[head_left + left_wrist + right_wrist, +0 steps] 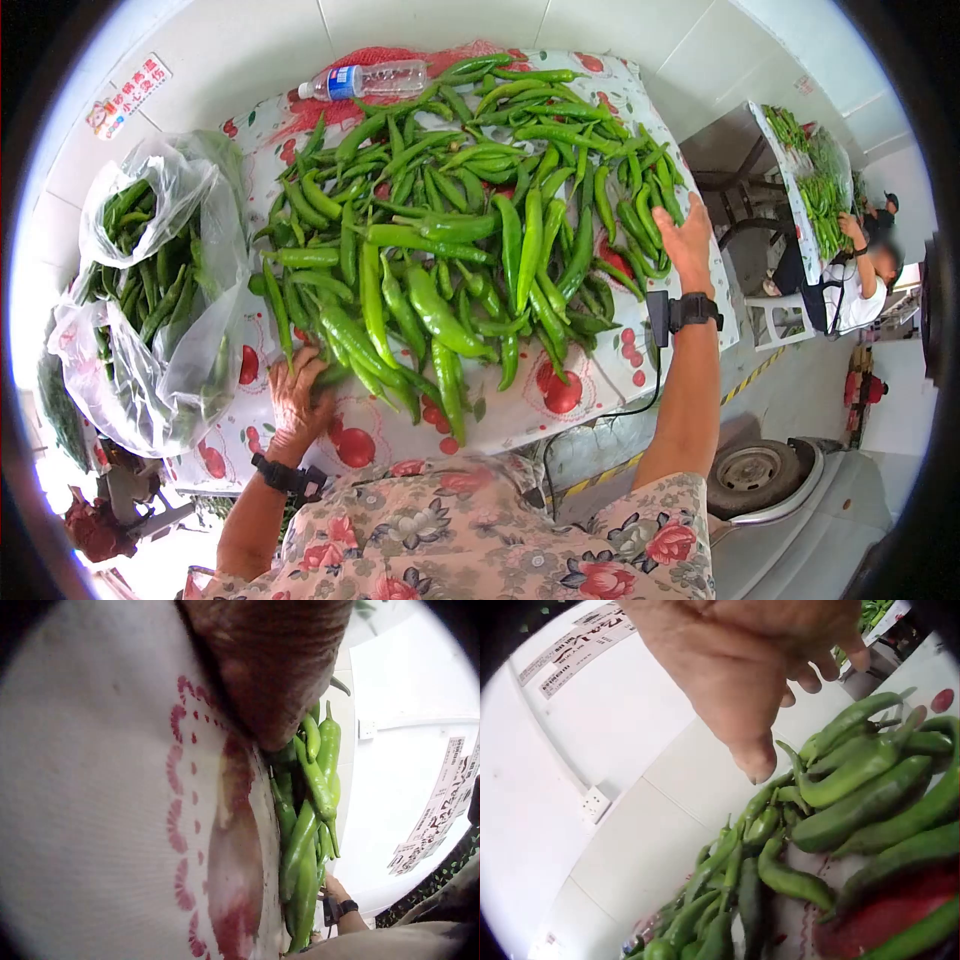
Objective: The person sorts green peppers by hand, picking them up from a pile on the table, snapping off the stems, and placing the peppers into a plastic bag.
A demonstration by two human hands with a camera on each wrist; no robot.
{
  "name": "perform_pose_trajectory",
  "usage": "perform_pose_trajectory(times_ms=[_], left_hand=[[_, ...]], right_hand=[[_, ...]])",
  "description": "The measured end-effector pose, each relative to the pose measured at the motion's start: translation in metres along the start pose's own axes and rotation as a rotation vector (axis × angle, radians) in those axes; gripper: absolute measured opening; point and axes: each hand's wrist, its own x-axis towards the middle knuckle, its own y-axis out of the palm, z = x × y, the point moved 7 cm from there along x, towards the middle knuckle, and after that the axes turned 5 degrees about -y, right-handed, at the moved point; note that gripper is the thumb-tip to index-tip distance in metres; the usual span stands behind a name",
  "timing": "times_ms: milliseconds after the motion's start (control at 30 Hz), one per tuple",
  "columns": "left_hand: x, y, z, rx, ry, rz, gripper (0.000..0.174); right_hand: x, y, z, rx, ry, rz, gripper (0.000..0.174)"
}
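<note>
A big heap of long green chilli peppers (450,220) covers a table with a tomato-print cloth (590,385). My left hand (298,385) rests on the near left edge of the heap, fingers reaching in among the peppers with their tips hidden. In the left wrist view that hand (277,667) lies over a few peppers (304,825) on the cloth (112,787). My right hand (686,245) hovers at the table's right edge, fingers relaxed, holding nothing. The right wrist view shows it (765,667) above the peppers (855,795), not touching them.
A clear plastic bag (150,290) with more peppers stands at the left. A water bottle (365,80) lies at the far edge by the white tiled wall. To the right are another pepper table (815,185), a seated person (865,285) and a vehicle wheel (755,475).
</note>
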Motion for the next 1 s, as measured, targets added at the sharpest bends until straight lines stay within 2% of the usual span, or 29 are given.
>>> perform_pose_trajectory(times_ms=[133, 233, 267, 367, 467, 567, 600, 700, 733, 833, 1000], left_hand=[[-0.002, 0.002, 0.003, 0.006, -0.026, 0.005, 0.045], [-0.001, 0.001, 0.003, 0.007, -0.045, 0.033, 0.045], [-0.001, 0.001, 0.002, 0.013, -0.042, 0.029, 0.045], [0.000, 0.002, 0.002, 0.027, -0.034, 0.020, 0.044], [-0.001, 0.002, 0.002, 0.022, -0.034, 0.018, 0.044], [0.001, 0.000, -0.001, 0.030, -0.017, 0.024, 0.043], [0.001, 0.000, -0.001, 0.027, -0.018, 0.021, 0.043], [0.001, -0.001, -0.002, 0.020, -0.016, 0.018, 0.044], [0.001, 0.000, -0.002, 0.020, -0.015, 0.016, 0.043], [0.001, -0.001, -0.003, 0.003, -0.003, 0.004, 0.043], [-0.001, 0.000, -0.002, 0.005, 0.043, -0.043, 0.043]], right_hand=[[0.019, 0.029, -0.018, -0.175, 0.140, 0.135, 0.088], [0.023, 0.042, -0.018, -0.158, 0.162, 0.263, 0.090], [0.025, 0.040, -0.020, -0.118, 0.200, 0.250, 0.090], [0.027, 0.032, -0.006, -0.247, 0.181, 0.242, 0.084], [0.024, 0.031, -0.003, -0.206, 0.142, 0.285, 0.072], [0.014, 0.049, -0.024, -0.112, -0.006, 0.123, 0.062], [0.008, 0.041, -0.013, -0.033, 0.018, 0.101, 0.052], [-0.001, 0.039, 0.000, 0.018, -0.033, 0.141, 0.042], [-0.005, 0.037, 0.008, 0.013, -0.099, 0.080, 0.031], [-0.027, 0.039, 0.034, -0.092, -0.258, 0.055, 0.028], [-0.064, 0.036, 0.067, 0.022, -0.367, 0.069, 0.025]])
